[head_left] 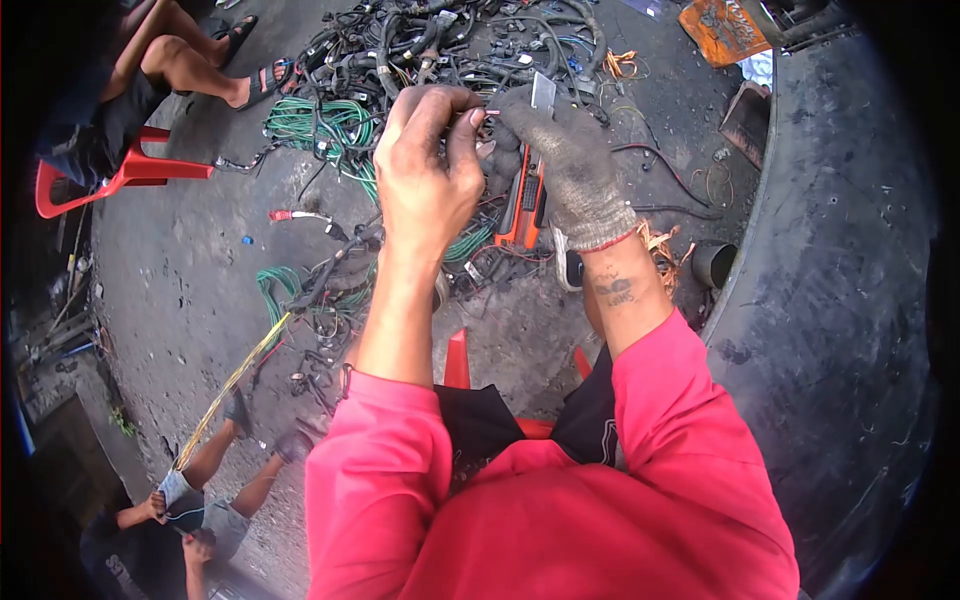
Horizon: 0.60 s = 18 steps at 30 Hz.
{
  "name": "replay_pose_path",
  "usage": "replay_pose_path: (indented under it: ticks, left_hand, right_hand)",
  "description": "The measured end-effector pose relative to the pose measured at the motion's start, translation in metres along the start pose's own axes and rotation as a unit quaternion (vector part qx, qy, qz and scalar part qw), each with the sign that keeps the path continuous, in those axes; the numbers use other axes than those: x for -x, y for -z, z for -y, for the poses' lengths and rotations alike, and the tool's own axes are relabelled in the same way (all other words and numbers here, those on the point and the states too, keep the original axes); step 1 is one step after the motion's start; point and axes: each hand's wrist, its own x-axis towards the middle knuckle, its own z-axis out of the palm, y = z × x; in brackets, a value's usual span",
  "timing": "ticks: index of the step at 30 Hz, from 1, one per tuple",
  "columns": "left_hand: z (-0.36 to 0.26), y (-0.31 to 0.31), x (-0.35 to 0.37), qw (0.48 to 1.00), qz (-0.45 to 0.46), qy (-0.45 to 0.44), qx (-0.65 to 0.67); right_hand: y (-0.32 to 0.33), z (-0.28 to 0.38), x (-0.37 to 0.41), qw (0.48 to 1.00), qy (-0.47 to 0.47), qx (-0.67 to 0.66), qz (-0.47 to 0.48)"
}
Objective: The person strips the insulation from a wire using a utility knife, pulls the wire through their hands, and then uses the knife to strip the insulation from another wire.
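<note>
Bare and darkened at the fingers, my left hand [432, 150] pinches a thin reddish wire [491, 113] between thumb and forefinger. A grey knitted work glove covers my right hand [568, 160], which is closed around an orange and black utility knife [524, 205]. The knife's wide blade [543, 92] sticks up past the gloved fingers, close to the wire. The two hands nearly meet at the fingertips. Most of the wire is hidden by fingers. Behind the hands lies a large tangle of dark wiring harnesses [385, 50] with connectors.
Green wire coils [318, 128] lie left of my hands. Someone sits on a red plastic chair [130, 180]; another person at lower left holds a yellow wire bundle [235, 380]. Copper strands [660, 250] lie by a dark curved surface [830, 300] at right. An orange bag [722, 32] is beyond.
</note>
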Motion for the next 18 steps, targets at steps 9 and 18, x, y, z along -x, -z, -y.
replay_pose_path:
  ticks: [9,18]
  left_hand:
    - [0.012,0.002,0.0,0.912,0.001,0.241,0.331]
    - [0.001,-0.016,0.027,0.991,-0.058,0.113,0.042]
  right_hand:
    - [-0.006,0.0,0.003,0.997,-0.017,-0.057,0.047]
    - [0.018,0.0,0.005,0.954,0.157,0.251,0.038]
